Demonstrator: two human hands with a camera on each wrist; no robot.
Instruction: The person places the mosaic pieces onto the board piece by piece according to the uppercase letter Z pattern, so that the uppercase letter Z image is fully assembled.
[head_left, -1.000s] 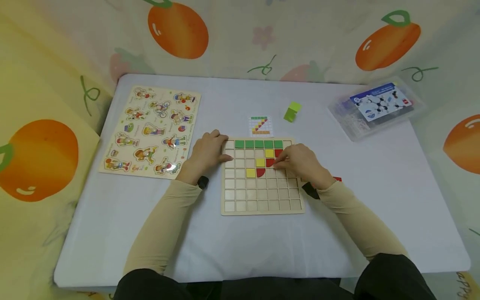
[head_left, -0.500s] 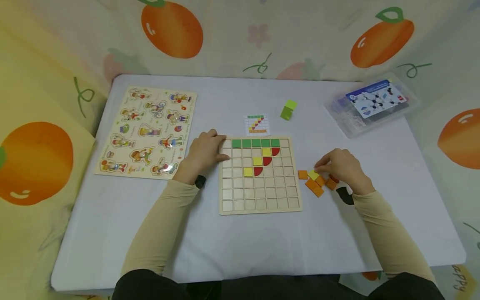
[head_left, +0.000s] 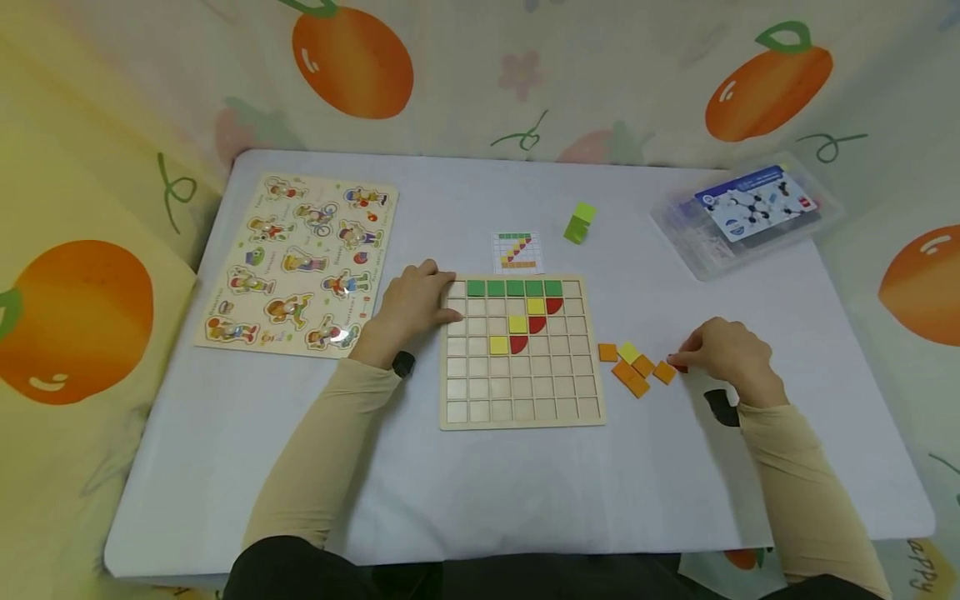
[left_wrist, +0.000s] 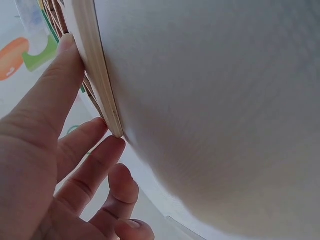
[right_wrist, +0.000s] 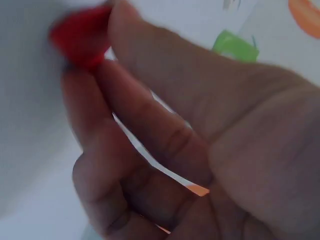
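Desk (head_left: 555,500), near edge: two tan sleeves (head_left: 330,450) reach in over it, well apart. Mid-desk, grid board (head_left: 521,388) lying flat. On it, three yellow tiles (head_left: 517,325) climb diagonally toward the far right, each with a red quarter-circle (head_left: 536,324) in the next cell to its right.

Off the board's right edge: loose orange tiles (head_left: 663,372), five visible, some touching, with a stray yellow tile (head_left: 628,350) among them. Just beyond these, toward the desk's right edge, the right hand (head_left: 731,360); thumb and fingertips pinch a red piece (right_wrist: 82,37), blurred in the wrist view, exact outline unclear.

Left hand (head_left: 411,306) at the board's far left corner: thumb on the left edge, two fingertips against the corner, the other two fingers bent. Hands well apart from each other.

Board's far row: five green tiles (head_left: 514,288), side by side.

Past the board's far edge, a small pattern card (head_left: 517,252). Toward the desk's far left corner, a picture puzzle (head_left: 296,267). Nearer the far edge, two light green pieces (head_left: 577,230); at the far right corner, a clear plastic case (head_left: 705,250). Behind, fruit-print cloth (head_left: 465,92).
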